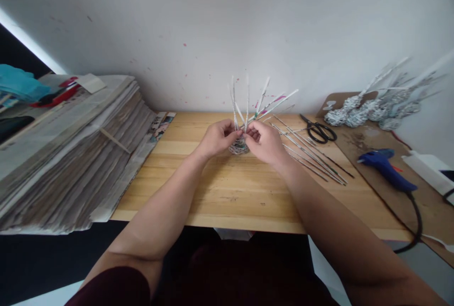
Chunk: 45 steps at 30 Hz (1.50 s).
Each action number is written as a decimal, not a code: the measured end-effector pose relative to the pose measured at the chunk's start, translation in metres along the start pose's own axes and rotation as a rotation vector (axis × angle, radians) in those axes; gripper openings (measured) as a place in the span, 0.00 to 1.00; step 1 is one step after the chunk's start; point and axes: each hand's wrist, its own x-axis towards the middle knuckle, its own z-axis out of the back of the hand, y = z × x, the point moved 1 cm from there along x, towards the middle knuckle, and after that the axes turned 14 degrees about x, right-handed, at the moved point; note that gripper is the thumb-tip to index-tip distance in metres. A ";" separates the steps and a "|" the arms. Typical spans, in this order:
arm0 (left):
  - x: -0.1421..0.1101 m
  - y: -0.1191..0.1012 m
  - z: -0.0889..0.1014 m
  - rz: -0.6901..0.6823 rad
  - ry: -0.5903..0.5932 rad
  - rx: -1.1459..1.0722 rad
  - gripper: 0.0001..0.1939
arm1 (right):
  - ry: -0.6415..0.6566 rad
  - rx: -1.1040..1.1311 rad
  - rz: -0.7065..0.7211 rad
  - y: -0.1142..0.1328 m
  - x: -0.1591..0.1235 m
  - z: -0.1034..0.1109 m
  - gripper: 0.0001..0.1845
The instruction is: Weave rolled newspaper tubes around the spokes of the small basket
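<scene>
A small basket woven from rolled paper strips (239, 147) sits on the wooden table, with several pale paper sticks rising from it in a fan. My left hand (220, 137) is closed on its upper left side, thumb and fingers pinching near the rim. From the right, my right hand (263, 140) pinches the rim and the base of the sticks, its fingertips almost meeting the left thumb. Both hands hide part of the basket's top edge. Beside my right hand lie several loose rolled paper sticks (312, 154).
Black-handled scissors (321, 132) lie behind the loose sticks. A blue glue gun (386, 169) with a black cord rests on a brown board (365, 154) at right. Several finished-looking woven pieces (358, 114) stand behind it. A tall newspaper stack (71, 159) fills the left.
</scene>
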 end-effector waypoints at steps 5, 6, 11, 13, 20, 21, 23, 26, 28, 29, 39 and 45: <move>-0.003 -0.008 -0.001 0.003 -0.074 0.198 0.10 | 0.049 -0.055 0.014 0.001 0.002 0.000 0.02; -0.004 -0.010 -0.001 0.002 -0.095 0.246 0.11 | 0.056 -0.060 0.005 0.001 0.003 0.000 0.02; -0.004 -0.017 -0.004 0.025 -0.143 0.464 0.10 | 0.128 -0.017 -0.028 0.001 0.006 0.002 0.04; -0.003 -0.019 -0.007 0.048 -0.133 0.542 0.08 | 0.138 -0.016 -0.014 0.001 0.006 0.003 0.04; 0.001 -0.021 -0.014 0.098 -0.136 0.610 0.08 | 0.154 -0.042 0.045 0.001 0.010 0.004 0.06; 0.002 -0.021 -0.014 0.097 -0.140 0.598 0.08 | 0.160 -0.037 0.037 0.001 0.010 0.004 0.06; 0.002 -0.020 -0.015 0.101 -0.148 0.568 0.09 | 0.170 -0.028 0.009 0.002 0.010 0.005 0.06; 0.002 -0.016 -0.015 0.095 -0.167 0.495 0.08 | 0.175 -0.049 -0.045 0.006 0.010 0.006 0.04; 0.003 -0.012 -0.012 0.062 -0.168 0.372 0.08 | 0.155 -0.060 -0.073 0.006 0.010 0.006 0.03; 0.003 -0.009 -0.010 0.043 -0.156 0.279 0.09 | 0.137 -0.061 -0.083 0.006 0.009 0.005 0.03; 0.006 0.012 0.010 0.018 0.162 -0.316 0.09 | 0.068 0.015 -0.138 -0.005 0.007 -0.002 0.05; 0.005 0.005 0.004 -0.023 0.066 -0.065 0.04 | 0.047 0.087 -0.239 -0.005 0.010 -0.005 0.07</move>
